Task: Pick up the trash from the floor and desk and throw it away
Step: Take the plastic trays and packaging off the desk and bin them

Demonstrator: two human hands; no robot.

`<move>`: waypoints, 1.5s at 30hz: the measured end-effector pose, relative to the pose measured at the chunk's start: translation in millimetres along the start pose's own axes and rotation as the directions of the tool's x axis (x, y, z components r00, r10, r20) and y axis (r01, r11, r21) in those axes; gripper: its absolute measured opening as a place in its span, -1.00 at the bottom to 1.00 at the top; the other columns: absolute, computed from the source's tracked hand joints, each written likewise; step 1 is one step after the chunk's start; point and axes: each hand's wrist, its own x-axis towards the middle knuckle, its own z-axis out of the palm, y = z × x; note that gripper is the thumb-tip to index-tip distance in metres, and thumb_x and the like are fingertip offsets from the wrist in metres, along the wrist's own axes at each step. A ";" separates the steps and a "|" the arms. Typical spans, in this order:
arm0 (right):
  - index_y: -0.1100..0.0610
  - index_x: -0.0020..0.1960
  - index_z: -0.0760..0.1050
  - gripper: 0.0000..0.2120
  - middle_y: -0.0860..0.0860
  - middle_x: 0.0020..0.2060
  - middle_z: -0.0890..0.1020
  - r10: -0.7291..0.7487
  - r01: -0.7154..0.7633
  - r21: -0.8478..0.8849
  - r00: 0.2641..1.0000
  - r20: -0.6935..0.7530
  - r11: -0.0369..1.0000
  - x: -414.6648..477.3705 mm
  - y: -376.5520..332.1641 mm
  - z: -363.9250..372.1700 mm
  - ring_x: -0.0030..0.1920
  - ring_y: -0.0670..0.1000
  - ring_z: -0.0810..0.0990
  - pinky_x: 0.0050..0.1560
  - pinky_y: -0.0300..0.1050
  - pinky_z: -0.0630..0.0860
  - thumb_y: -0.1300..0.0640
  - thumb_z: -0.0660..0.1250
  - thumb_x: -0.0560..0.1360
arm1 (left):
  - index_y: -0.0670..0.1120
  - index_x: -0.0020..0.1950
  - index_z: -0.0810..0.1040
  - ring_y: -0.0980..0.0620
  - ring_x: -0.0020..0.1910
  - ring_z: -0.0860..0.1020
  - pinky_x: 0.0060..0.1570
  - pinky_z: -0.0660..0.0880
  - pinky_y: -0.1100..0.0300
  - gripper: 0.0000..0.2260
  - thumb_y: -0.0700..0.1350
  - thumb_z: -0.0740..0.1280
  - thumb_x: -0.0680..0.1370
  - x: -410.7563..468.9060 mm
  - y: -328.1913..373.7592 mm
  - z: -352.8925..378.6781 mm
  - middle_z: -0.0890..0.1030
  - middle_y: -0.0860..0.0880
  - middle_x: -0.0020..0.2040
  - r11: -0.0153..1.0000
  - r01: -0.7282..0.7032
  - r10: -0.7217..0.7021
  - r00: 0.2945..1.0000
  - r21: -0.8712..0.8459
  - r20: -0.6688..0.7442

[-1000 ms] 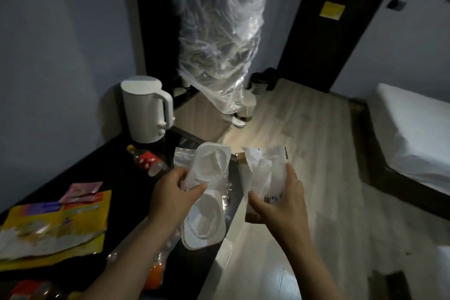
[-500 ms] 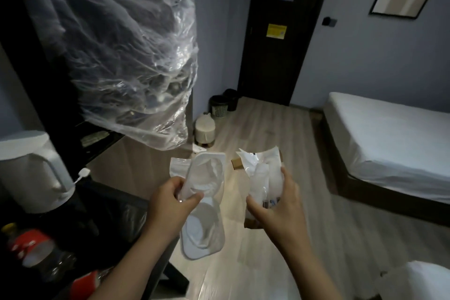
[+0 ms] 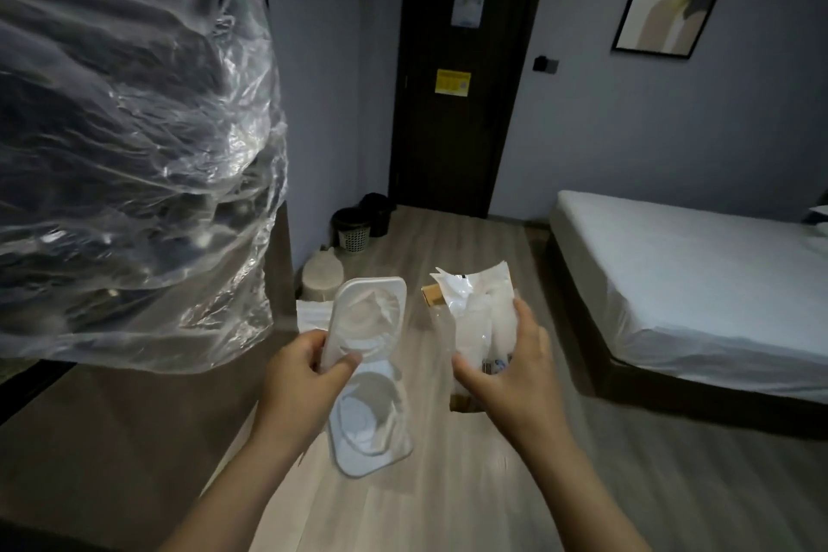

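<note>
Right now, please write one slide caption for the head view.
Left hand holds a white plastic tray, right hand holds crumpled wrappers; bins stand near the door.

— Where is the camera?
— On the person's head. There is just this one view.
— Which way does it look?
— Forward and a bit down, over the floor [image 3: 470,489] to the door [image 3: 461,139] at 12 o'clock.
— What is near?
— The left hand [image 3: 300,376] with a tray [image 3: 372,430] and the right hand [image 3: 511,376] with a wrapper [image 3: 484,318], low in the middle. The arms reach in from 6 o'clock. A plastic cover [image 3: 134,148] hangs close at 9 to 10 o'clock.
— What is far?
— The bins [image 3: 351,226] by the door, near the middle of the picture. The bed [image 3: 694,282] lies at 3 o'clock. The lens is wide, so the edges bend.
</note>
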 end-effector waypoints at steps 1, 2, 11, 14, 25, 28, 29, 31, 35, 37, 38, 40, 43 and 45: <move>-0.21 0.48 -0.03 0.03 -0.22 0.15 0.24 0.000 0.000 -0.004 1.000 -0.007 1.000 18.9 -1.2 5.1 0.10 -0.10 0.41 -0.11 0.05 0.64 -0.31 0.46 0.17 | 0.02 -0.17 0.60 -0.05 -0.24 0.64 -0.15 0.60 -0.14 -0.93 -0.11 0.48 0.43 20.0 3.0 3.8 0.67 -0.04 -0.26 1.000 -0.006 0.006 1.000 0.000 -0.003; -0.21 0.48 -0.03 0.02 -0.19 0.19 0.26 0.000 0.000 -0.010 1.000 -0.016 1.000 37.4 -3.0 9.9 0.11 -0.09 0.42 -0.13 0.04 0.65 -0.29 0.47 0.18 | 0.03 -0.17 0.60 -0.01 -0.25 0.64 -0.17 0.61 -0.11 -0.92 -0.10 0.47 0.42 39.8 6.1 6.9 0.67 -0.02 -0.26 1.000 -0.011 0.011 1.000 0.002 -0.005; -0.22 0.47 -0.05 0.00 -0.20 0.10 0.22 0.025 -0.027 -0.056 0.998 -0.050 0.998 175.5 6.8 50.1 0.05 -0.14 0.37 -0.33 -0.39 0.39 -0.26 0.45 0.20 | 0.03 -0.21 0.59 0.19 -0.31 0.58 -0.42 0.45 0.33 -0.94 -0.07 0.45 0.43 187.4 13.1 45.7 0.64 0.12 -0.27 0.994 -0.076 0.073 0.996 0.072 0.052; -0.22 0.47 -0.06 0.00 -0.20 0.10 0.23 0.031 -0.036 -0.081 0.997 -0.065 0.996 219.0 20.9 58.4 0.08 -0.11 0.39 -0.10 -0.12 0.60 -0.27 0.43 0.20 | 0.02 -0.19 0.59 0.12 -0.30 0.59 -0.33 0.53 0.15 -0.95 -0.07 0.45 0.43 231.1 14.0 65.7 0.64 0.07 -0.28 0.993 -0.073 0.066 0.995 0.091 0.076; -0.22 0.48 -0.06 -0.01 -0.12 0.26 0.28 0.015 -0.018 -0.025 0.995 -0.101 1.000 416.1 84.2 72.2 0.14 -0.10 0.37 0.04 0.06 0.59 -0.29 0.42 0.22 | -0.08 -0.13 0.60 -0.05 -0.21 0.61 -0.15 0.56 -0.04 -0.90 -0.07 0.43 0.45 395.4 35.9 178.2 0.65 -0.09 -0.21 0.988 -0.111 0.104 0.992 0.111 0.073; -0.24 0.47 -0.07 -0.01 -0.18 0.16 0.24 0.010 -0.011 -0.008 0.997 -0.074 1.000 470.4 101.2 73.8 0.13 -0.08 0.39 -0.04 0.06 0.62 -0.29 0.42 0.21 | -0.02 -0.14 0.61 -0.03 -0.22 0.62 -0.15 0.57 -0.02 -0.94 -0.06 0.44 0.44 437.6 41.6 213.0 0.66 -0.07 -0.21 0.991 -0.100 0.095 0.994 0.092 0.058; -0.24 0.47 -0.07 -0.01 -0.19 0.13 0.23 0.009 -0.009 -0.005 0.998 -0.067 1.000 487.8 106.0 76.1 0.13 -0.07 0.41 -0.06 0.06 0.62 -0.28 0.42 0.21 | 0.00 -0.14 0.61 -0.01 -0.22 0.62 -0.15 0.57 -0.01 -0.95 -0.06 0.44 0.44 451.4 41.8 222.8 0.66 -0.05 -0.21 0.992 -0.097 0.092 0.994 0.084 0.052; -0.23 0.47 -0.05 -0.02 -0.16 0.14 0.25 0.019 -0.019 -0.014 0.999 -0.050 1.000 518.9 114.8 84.2 0.12 -0.06 0.43 -0.05 0.06 0.62 -0.27 0.42 0.21 | 0.02 -0.14 0.61 0.02 -0.23 0.62 -0.16 0.58 0.01 -0.95 -0.06 0.45 0.44 477.8 37.6 238.1 0.67 -0.02 -0.23 0.993 -0.080 0.076 0.996 0.092 0.042; -0.26 0.45 -0.02 -0.03 -0.17 0.10 0.27 0.041 -0.041 0.017 0.999 -0.012 0.999 569.8 128.1 113.8 -0.04 -0.13 0.44 -0.08 0.04 0.62 -0.27 0.40 0.17 | 0.01 -0.14 0.61 0.03 -0.22 0.62 -0.17 0.56 0.03 -0.95 -0.07 0.45 0.44 529.8 23.5 256.9 0.67 0.00 -0.23 0.994 -0.046 0.043 0.999 0.104 0.025; -0.27 0.45 -0.02 -0.04 -0.19 0.06 0.23 0.046 -0.046 0.010 0.999 0.015 0.999 598.0 133.6 134.0 -0.02 -0.11 0.45 -0.09 0.04 0.62 -0.26 0.40 0.18 | -0.02 -0.16 0.61 0.02 -0.25 0.60 -0.23 0.54 0.09 -0.94 -0.07 0.44 0.44 560.1 14.8 264.3 0.66 -0.02 -0.25 0.993 -0.037 0.034 0.999 0.112 0.020; -0.26 0.45 -0.03 -0.05 -0.19 0.05 0.22 0.046 -0.046 0.003 0.999 0.026 0.999 612.1 135.9 144.7 0.01 -0.09 0.46 -0.09 0.04 0.62 -0.25 0.40 0.18 | -0.02 -0.17 0.61 0.05 -0.27 0.59 -0.28 0.52 0.15 -0.94 -0.06 0.44 0.44 576.1 9.9 267.2 0.65 -0.02 -0.27 0.993 -0.037 0.035 0.999 0.115 0.020; -0.26 0.44 -0.03 -0.05 -0.19 0.04 0.22 0.050 -0.050 0.000 0.998 0.034 0.999 643.0 138.5 168.0 0.02 -0.06 0.50 -0.11 0.04 0.63 -0.25 0.40 0.19 | 0.00 -0.20 0.60 0.15 -0.32 0.56 -0.39 0.44 0.35 -0.94 -0.06 0.44 0.44 612.2 -1.0 271.5 0.64 0.01 -0.30 0.992 -0.042 0.041 0.999 0.120 0.016; -0.26 0.45 -0.02 -0.04 -0.17 0.07 0.25 0.049 -0.049 0.008 0.998 0.042 0.999 695.1 137.5 207.5 -0.01 -0.04 0.54 -0.15 0.05 0.63 -0.24 0.40 0.18 | -0.03 -0.23 0.58 0.19 -0.40 0.50 -0.43 0.38 0.38 -0.90 -0.07 0.45 0.43 672.8 -16.5 272.4 0.61 -0.01 -0.33 0.993 -0.026 0.026 1.000 0.117 0.001; -0.25 0.46 -0.02 -0.03 -0.18 0.10 0.24 0.045 -0.046 0.019 0.998 0.054 0.999 731.1 133.8 235.5 0.05 -0.02 0.52 -0.15 0.05 0.63 -0.24 0.41 0.17 | -0.04 -0.24 0.57 0.17 -0.41 0.49 -0.40 0.38 0.32 -0.88 -0.07 0.45 0.43 715.2 -26.2 269.0 0.60 -0.01 -0.34 0.993 -0.013 0.014 1.000 0.118 -0.012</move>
